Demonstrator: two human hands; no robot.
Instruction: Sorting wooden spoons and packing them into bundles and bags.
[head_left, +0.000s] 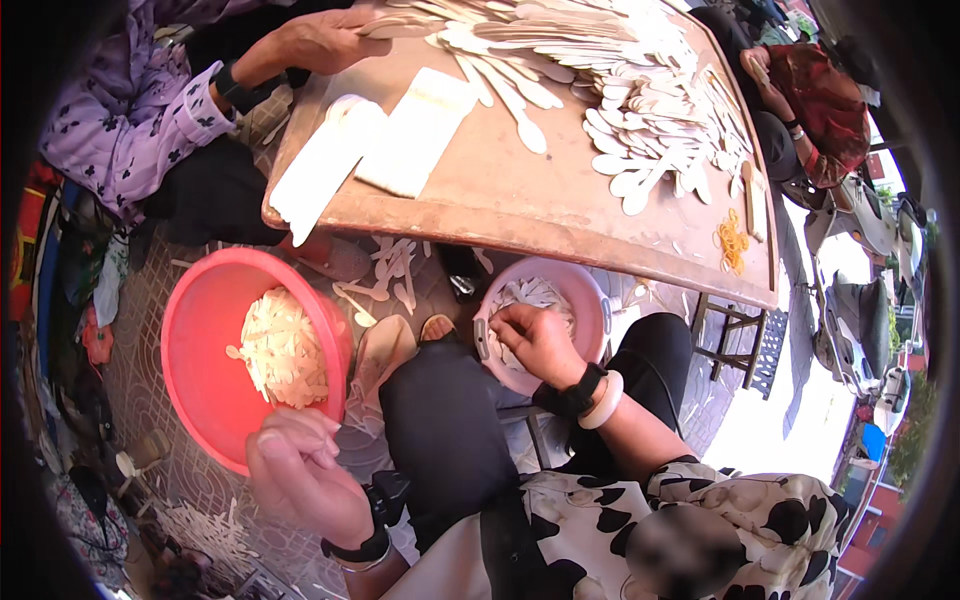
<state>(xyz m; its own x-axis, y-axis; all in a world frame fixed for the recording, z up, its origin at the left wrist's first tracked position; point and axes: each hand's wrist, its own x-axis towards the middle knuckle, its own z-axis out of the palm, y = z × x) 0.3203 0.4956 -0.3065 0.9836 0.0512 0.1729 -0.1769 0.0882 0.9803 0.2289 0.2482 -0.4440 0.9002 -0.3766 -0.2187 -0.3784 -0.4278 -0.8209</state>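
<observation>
My left hand (300, 470), fingers curled together and slightly blurred, hovers by the near rim of a red plastic basin (180, 375). Pale wooden spoons (285, 350) are heaped inside that basin. Over the left rim of a small pink bucket (598, 330), my right hand (535, 340) has its thumb and fingers pinched together. Whatever either hand holds is hidden or too small to make out. Pale wooden pieces (533, 292) lie in the bucket, partly covered by my right hand.
A brown table (480, 215) carries a spoon pile (650, 130), two pale bundles (325, 165) and yellow rubber bands (732, 243). At the far left, another person's hand (325, 42) holds spoons; someone else (815, 100) sits far right. Loose sticks (205, 535) litter the floor.
</observation>
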